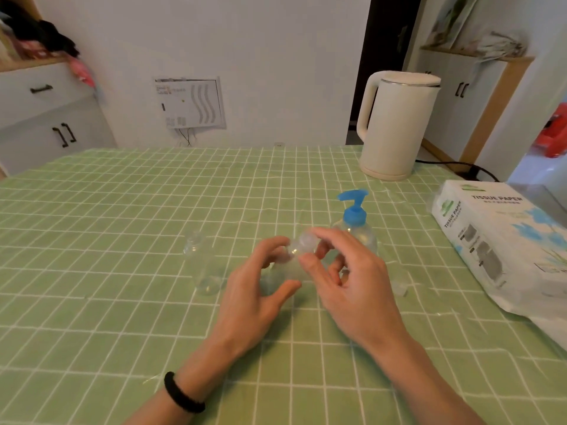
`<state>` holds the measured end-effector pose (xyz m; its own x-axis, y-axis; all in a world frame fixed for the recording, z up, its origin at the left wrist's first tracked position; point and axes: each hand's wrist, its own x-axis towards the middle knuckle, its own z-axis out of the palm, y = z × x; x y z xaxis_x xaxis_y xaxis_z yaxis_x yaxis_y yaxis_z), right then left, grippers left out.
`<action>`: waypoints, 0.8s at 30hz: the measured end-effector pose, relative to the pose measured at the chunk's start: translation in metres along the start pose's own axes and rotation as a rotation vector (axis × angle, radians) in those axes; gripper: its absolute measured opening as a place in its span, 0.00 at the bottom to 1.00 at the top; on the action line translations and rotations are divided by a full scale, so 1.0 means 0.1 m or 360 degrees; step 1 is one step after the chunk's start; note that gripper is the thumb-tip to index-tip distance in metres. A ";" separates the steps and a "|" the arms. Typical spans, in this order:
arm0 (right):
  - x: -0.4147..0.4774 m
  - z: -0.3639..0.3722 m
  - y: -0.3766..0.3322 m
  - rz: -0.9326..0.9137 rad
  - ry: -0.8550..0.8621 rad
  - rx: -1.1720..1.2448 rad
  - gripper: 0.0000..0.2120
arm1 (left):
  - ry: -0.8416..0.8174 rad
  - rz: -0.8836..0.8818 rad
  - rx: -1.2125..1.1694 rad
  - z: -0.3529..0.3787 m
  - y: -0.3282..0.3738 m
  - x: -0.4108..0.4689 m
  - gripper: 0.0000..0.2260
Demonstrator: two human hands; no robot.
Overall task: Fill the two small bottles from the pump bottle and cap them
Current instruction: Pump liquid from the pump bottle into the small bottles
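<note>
Left hand (260, 289) wraps one small bottle (287, 268) to steady it on the table (92, 271), while the right hand (346, 271) pinches its cap (307, 240), apparently to twist it. The other small bottle (202, 265) stands left without its cap, pump bottle (356, 225) just behind.

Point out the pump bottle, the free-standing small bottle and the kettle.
pump bottle (354, 216), head view, on its blue pump collar.
free-standing small bottle (204, 265), head view, on its clear body.
kettle (395, 127), head view, on its white side wall.
</note>
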<state>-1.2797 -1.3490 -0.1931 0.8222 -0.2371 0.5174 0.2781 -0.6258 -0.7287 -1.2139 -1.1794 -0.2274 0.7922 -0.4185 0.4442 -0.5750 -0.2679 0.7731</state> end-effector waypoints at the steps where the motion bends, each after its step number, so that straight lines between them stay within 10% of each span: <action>1: -0.02 -0.03 -0.01 -0.0008 0.0010 0.0035 0.10 | 0.0005 0.0058 -0.0007 -0.04 0.00 -0.01 0.24; 24: -0.09 -0.17 0.04 0.0333 -0.0298 0.0379 0.03 | -0.0264 -0.0033 0.0059 -0.44 0.00 -0.08 0.23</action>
<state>-1.2946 -1.3620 -0.1925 0.9441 -0.1878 0.2710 0.1838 -0.3825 -0.9055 -1.2112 -1.1378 -0.2105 0.7612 -0.5492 0.3450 -0.5683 -0.3085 0.7628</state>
